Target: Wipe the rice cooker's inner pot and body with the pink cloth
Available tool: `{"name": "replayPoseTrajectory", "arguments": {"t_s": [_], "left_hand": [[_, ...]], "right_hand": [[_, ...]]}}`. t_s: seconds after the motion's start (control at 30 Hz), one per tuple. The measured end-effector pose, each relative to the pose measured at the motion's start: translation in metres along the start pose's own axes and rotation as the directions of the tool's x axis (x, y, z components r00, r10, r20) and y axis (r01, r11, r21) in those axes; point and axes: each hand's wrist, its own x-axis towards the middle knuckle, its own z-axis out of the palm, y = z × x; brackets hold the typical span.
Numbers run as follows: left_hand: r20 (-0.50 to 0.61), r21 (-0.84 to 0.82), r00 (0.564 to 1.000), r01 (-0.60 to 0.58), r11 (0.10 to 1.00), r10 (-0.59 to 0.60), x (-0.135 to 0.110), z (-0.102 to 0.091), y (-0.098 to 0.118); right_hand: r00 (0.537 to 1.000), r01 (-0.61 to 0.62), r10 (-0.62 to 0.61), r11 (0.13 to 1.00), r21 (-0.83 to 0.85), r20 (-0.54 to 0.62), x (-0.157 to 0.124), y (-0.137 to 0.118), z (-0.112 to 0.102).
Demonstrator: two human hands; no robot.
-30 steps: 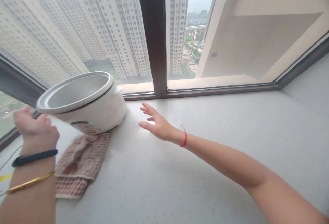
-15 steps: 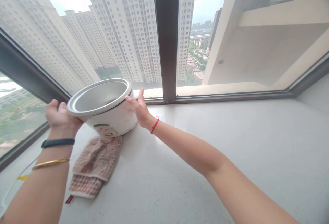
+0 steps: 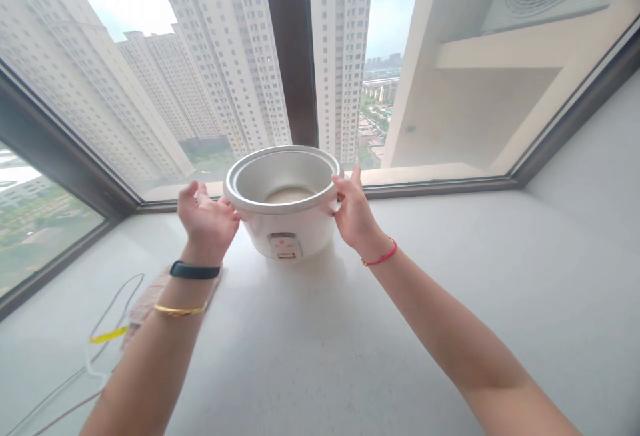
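Observation:
A white lidless rice cooker pot [image 3: 287, 223] stands upright on the pale stone windowsill [image 3: 350, 329], its label panel facing me. My left hand [image 3: 206, 219] grips its left side under the rim, fingers curled around it. My right hand [image 3: 354, 213] holds the right side, fingers pressed against the rim. A black band and a gold bangle are on my left wrist, a red string on my right.
A pink checked cloth [image 3: 145, 299] lies partly hidden under my left forearm. A white cable with a yellow tag [image 3: 107, 336] runs along the sill at lower left. The dark window frame [image 3: 295, 56] and glass stand right behind the pot.
The pot was tilted over the cloth, held by my left hand; my right hand came to its side, and both hands moved it right and set it upright on the sill.

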Motion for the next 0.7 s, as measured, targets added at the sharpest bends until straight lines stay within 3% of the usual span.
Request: {"name": "replayPoseTrajectory", "arguments": {"t_s": [0.17, 0.3, 0.5, 0.7], "left_hand": [[-0.028, -0.062, 0.995, 0.098, 0.993, -0.1, -0.004, 0.038, -0.045], [0.006, -0.109, 0.99, 0.142, 0.984, -0.142, -0.003, 0.055, -0.07], [0.013, -0.144, 0.99, 0.14, 0.979, -0.14, -0.001, 0.064, -0.089], [0.025, -0.158, 0.991, 0.134, 0.978, -0.131, 0.003, 0.061, -0.096]], "right_hand": [[0.99, 0.016, -0.014, 1.0, 0.016, -0.143, 0.003, -0.024, -0.05], [0.979, 0.027, -0.019, 0.999, 0.037, -0.201, 0.007, -0.032, -0.076], [0.973, 0.03, -0.03, 1.0, -0.005, -0.231, 0.014, -0.031, -0.094], [0.969, 0.041, -0.047, 0.999, -0.032, -0.244, 0.022, -0.025, -0.096]]}}
